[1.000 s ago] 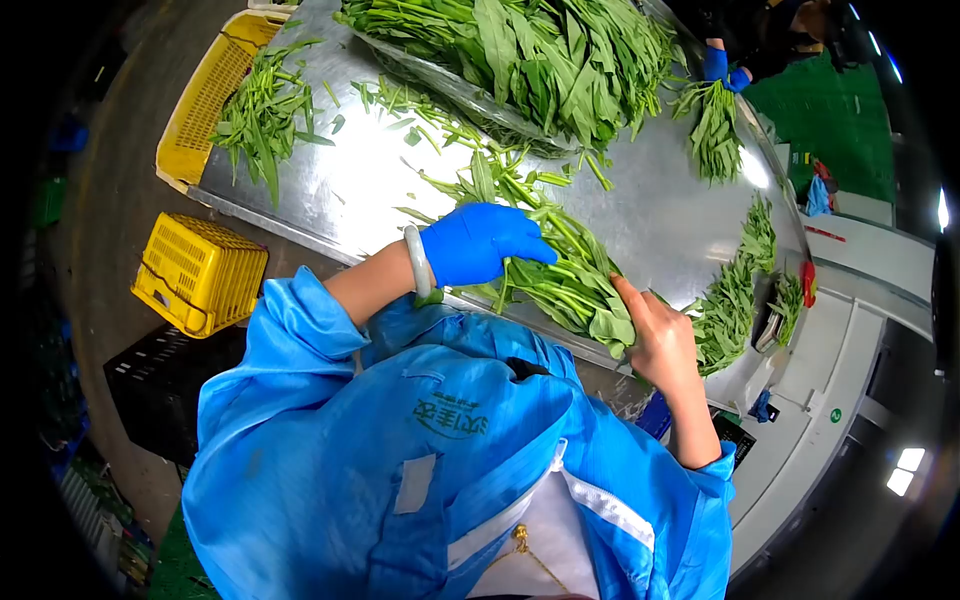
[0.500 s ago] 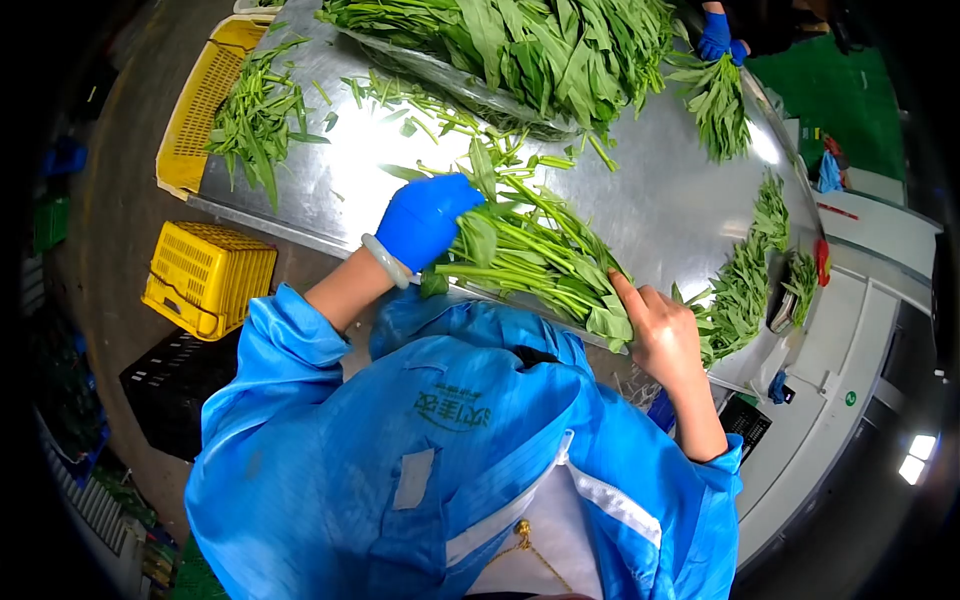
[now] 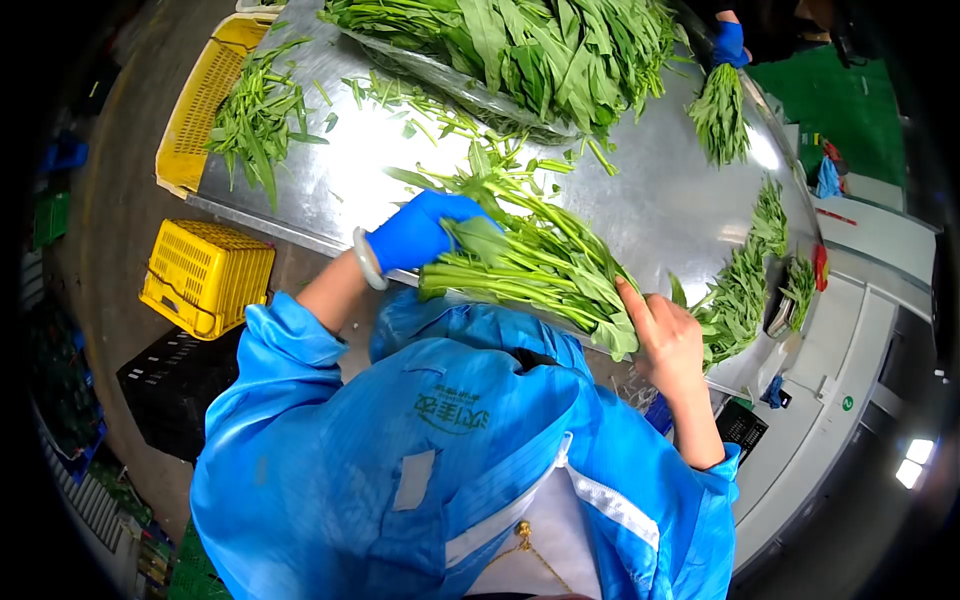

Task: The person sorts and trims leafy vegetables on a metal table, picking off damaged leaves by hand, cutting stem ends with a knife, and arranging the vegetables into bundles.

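Note:
My left hand (image 3: 425,232), in a blue glove with a pale bangle at the wrist, is closed at the stem end of a bunch of leafy greens (image 3: 540,265). A slightly blurred leaf shows at its fingertips. My right hand (image 3: 662,335), without a glove, holds the leafy end of the same bunch, forefinger stretched along it. The bunch lies at the near edge of the metal table (image 3: 655,215). Cut stems and loose leaves (image 3: 425,115) are scattered just beyond it.
A large pile of greens (image 3: 540,60) rests on the table's far side. More greens lie left (image 3: 258,125) and right (image 3: 740,300). Yellow crates (image 3: 205,275) stand at the left, above a black crate (image 3: 175,390). A co-worker's gloved hand (image 3: 730,45) holds a bunch.
My left hand has moved left from over the middle of the bunch to its stem end. My right hand has stayed at the leafy end. The co-worker's bunch now hangs narrower.

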Available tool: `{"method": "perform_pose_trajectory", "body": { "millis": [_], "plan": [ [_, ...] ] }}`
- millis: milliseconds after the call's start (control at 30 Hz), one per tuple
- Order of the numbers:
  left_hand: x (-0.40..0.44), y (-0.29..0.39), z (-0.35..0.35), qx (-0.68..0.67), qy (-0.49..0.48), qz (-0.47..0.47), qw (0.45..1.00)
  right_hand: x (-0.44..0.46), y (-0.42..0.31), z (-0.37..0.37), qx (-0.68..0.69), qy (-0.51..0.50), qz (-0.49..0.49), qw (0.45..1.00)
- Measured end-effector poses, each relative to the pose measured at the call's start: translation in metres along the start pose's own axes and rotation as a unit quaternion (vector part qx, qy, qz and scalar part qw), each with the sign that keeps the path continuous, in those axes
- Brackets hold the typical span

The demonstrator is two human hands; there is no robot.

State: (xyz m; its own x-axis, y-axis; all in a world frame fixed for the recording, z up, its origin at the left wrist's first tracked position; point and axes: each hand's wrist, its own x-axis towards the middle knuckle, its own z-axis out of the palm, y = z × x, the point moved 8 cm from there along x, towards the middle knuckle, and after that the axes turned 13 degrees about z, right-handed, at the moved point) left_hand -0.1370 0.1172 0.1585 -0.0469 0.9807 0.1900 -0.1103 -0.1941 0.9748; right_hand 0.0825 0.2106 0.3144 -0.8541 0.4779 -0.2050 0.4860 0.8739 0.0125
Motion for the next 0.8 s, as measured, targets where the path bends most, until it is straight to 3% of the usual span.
{"method": "perform_pose_trajectory", "body": {
  "millis": [100, 167, 300, 367, 433, 467, 633, 700, 767, 800],
  "plan": [
    [-0.017, -0.024, -0.075, 0.031, 0.150, -0.038, 0.988, -0.010, -0.002, -0.002, -0.032, 0.010, -0.013, 0.999],
    [-0.027, -0.014, -0.113, 0.071, 0.313, -0.068, 0.945, -0.015, -0.003, -0.004, -0.074, 0.039, -0.035, 0.996],
    [0.038, 0.036, -0.037, 0.190, 0.064, 0.009, 0.980, -0.014, -0.023, -0.002, -0.135, 0.055, -0.104, 0.984],
    [0.048, 0.025, 0.001, 0.326, -0.066, -0.076, 0.940, -0.012, -0.029, -0.003, -0.134, 0.058, -0.124, 0.981],
    [0.056, 0.008, 0.030, 0.298, -0.186, -0.085, 0.933, -0.011, -0.034, -0.003, -0.135, 0.057, -0.141, 0.979],
    [0.058, 0.003, 0.040, 0.155, -0.208, -0.129, 0.957, -0.010, -0.035, -0.003, -0.132, 0.061, -0.143, 0.979],
    [0.059, -0.018, 0.014, -0.060, 0.010, -0.100, 0.993, -0.014, -0.027, 0.009, -0.105, 0.032, -0.118, 0.987],
    [0.043, -0.021, 0.001, -0.252, 0.110, -0.125, 0.953, -0.017, -0.021, 0.012, -0.096, 0.020, -0.101, 0.990],
    [0.021, -0.035, -0.044, -0.332, 0.274, -0.121, 0.895, -0.021, -0.014, 0.010, -0.090, 0.015, -0.081, 0.993],
    [0.011, -0.043, -0.074, -0.318, 0.293, -0.109, 0.895, -0.023, -0.011, 0.007, -0.084, 0.024, -0.074, 0.993]
  ]
}}
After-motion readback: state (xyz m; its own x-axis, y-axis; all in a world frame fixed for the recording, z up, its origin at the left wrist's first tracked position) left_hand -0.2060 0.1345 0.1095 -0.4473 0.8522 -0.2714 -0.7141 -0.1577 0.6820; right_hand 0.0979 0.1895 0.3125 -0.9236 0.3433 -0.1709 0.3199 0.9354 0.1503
